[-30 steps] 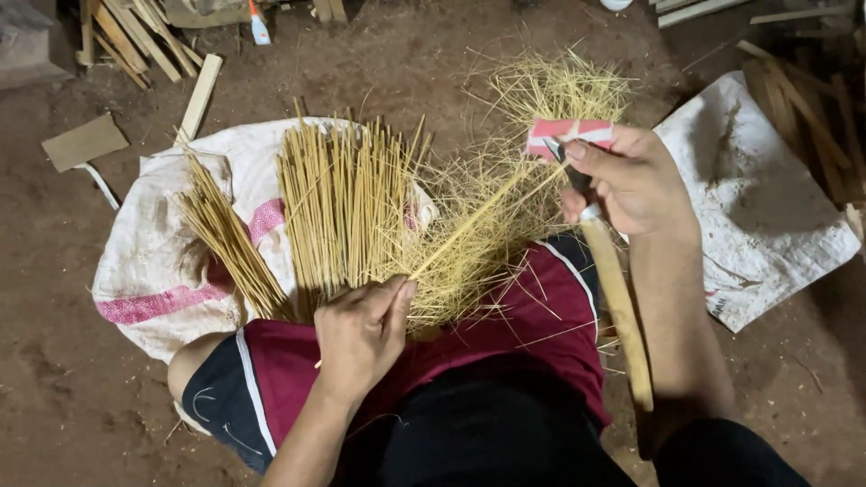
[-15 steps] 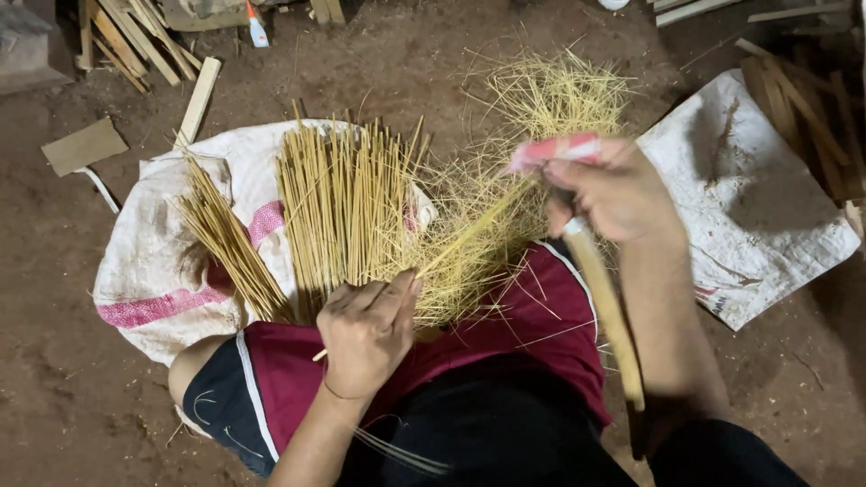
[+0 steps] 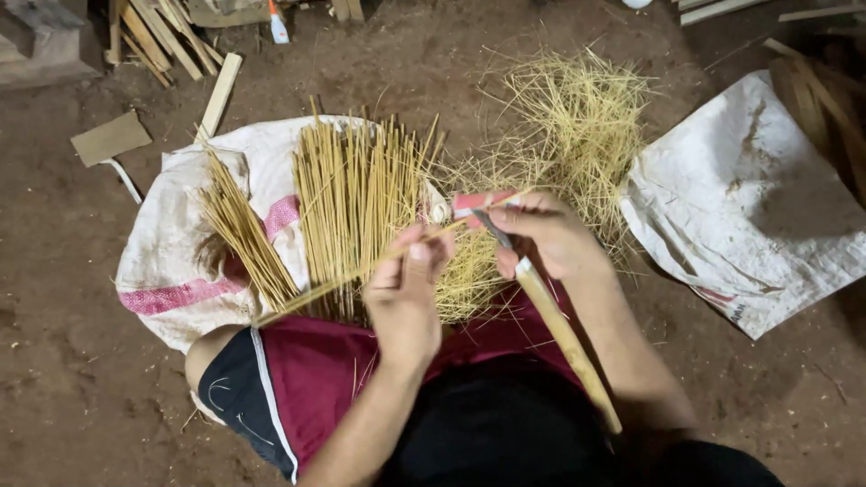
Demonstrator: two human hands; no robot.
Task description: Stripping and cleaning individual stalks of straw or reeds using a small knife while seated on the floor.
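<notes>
Over the white sack (image 3: 171, 261), left hand (image 3: 406, 302) pinching a thin stick (image 3: 361, 271), right hand (image 3: 550, 239) clenched on a knife (image 3: 492, 225).

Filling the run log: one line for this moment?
left hand: pinches thin yellow bamboo stick | right hand: grips long wooden-handled knife against it | white woven sack: stick bundles

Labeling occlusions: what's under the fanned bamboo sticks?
The bamboo sticks lie on a white sack with a pink stripe, spread over the dirt floor. The ground beneath the sack is covered.
</notes>
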